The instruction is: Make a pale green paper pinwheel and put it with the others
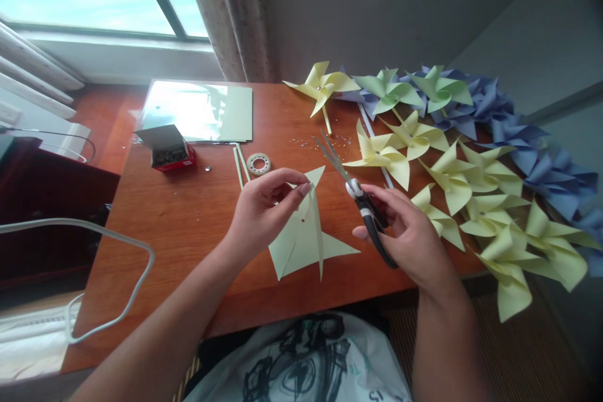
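Note:
My left hand [264,207] pinches the upper part of a pale yellow paper square [301,235] with cuts running in from its corners, lifting one flap off the wooden table [198,213]. My right hand [407,232] grips black-handled scissors [354,191], blades slightly apart and pointing up and left, just right of the paper's top tip. The scissors are not touching the paper.
Several finished yellow pinwheels [452,179], green pinwheels [389,91] and blue pinwheels [518,132] cover the table's right side. A red box of pins [169,149], a tape roll [259,163], thin sticks [241,166] and a stack of paper sheets [200,110] lie at back left. White cable [117,301] at left.

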A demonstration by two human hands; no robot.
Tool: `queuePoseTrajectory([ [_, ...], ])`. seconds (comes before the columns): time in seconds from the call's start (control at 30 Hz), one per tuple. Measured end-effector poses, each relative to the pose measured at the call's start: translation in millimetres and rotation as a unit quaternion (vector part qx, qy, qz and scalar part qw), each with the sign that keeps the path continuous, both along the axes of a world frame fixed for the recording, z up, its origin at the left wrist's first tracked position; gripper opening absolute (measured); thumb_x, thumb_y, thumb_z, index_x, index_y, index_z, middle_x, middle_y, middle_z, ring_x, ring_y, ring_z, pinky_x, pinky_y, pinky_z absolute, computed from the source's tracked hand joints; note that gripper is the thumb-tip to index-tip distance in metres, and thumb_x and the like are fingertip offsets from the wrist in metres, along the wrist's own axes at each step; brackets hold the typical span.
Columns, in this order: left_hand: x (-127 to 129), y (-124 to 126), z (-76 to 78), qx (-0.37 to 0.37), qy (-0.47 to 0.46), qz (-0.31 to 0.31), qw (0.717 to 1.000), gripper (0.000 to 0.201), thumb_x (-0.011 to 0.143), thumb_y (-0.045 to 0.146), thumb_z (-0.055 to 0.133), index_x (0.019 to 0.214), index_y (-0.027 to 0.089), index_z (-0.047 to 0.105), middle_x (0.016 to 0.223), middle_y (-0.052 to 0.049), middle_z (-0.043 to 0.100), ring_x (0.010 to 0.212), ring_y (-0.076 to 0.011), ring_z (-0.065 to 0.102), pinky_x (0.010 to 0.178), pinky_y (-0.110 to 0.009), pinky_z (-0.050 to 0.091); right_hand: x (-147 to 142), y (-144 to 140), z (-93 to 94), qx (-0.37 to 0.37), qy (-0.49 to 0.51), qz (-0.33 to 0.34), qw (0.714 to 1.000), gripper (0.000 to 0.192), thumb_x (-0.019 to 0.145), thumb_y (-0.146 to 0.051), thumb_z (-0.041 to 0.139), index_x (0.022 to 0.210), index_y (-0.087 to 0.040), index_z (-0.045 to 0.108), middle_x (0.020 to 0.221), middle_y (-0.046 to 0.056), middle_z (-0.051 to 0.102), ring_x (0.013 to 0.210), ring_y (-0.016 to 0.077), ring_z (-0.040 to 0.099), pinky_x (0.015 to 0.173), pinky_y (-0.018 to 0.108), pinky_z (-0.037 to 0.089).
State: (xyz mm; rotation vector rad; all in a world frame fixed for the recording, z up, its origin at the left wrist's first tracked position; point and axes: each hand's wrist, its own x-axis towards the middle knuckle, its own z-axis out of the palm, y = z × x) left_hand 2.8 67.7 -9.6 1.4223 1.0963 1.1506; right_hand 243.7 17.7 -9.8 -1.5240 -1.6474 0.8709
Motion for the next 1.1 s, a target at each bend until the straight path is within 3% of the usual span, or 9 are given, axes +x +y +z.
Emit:
queuePoseTrajectory([
  [0.27, -2, -1, -2.9, 0.016, -0.022, -0.047, 0.999, 0.013, 0.087, 0.024, 0.07, 0.096, 0.017, 0.076, 0.071, -0.002, 0.063, 0.058, -0.011, 0.054, 0.052, -0.023, 0.046, -12, 4, 27.2, -0.024, -0.043, 0.045, 0.998, 0.057, 0.076, -0.033, 0.085, 0.129, -0.029, 0.066, 0.111, 0.004, 0.062, 0.091, 0.0191, 0.065, 0.088, 0.035, 0.056],
  [0.67, -1, -1, 0.3, 0.028, -0.044, -0.07, 0.996, 0.011, 0.089, 0.017, 0.068, 0.094, 0.019, 0.077, 0.083, -0.004, 0.069, 0.063, -0.0101, 0.057, 0.057, -0.023, 0.047, -8, 1, 28.1, 0.019, -0.103, 0.063, 0.992, 0.057, 0.078, -0.03, 0.083, 0.131, -0.026, 0.063, 0.114, 0.005, 0.06, 0.102, 0.0214, 0.065, 0.092, 0.034, 0.055],
  [1.1, 2, 0, -1.1, -0.018, -0.073, -0.049, 0.996, 0.002, 0.082, 0.017, 0.075, 0.083, 0.015, 0.074, 0.075, -0.003, 0.07, 0.062, -0.0105, 0.058, 0.056, -0.022, 0.049, -6, -2, 30.6, 0.046, -0.148, 0.072, 0.985, 0.056, 0.081, -0.028, 0.08, 0.134, -0.025, 0.061, 0.114, 0.006, 0.061, 0.105, 0.0213, 0.065, 0.095, 0.033, 0.053],
])
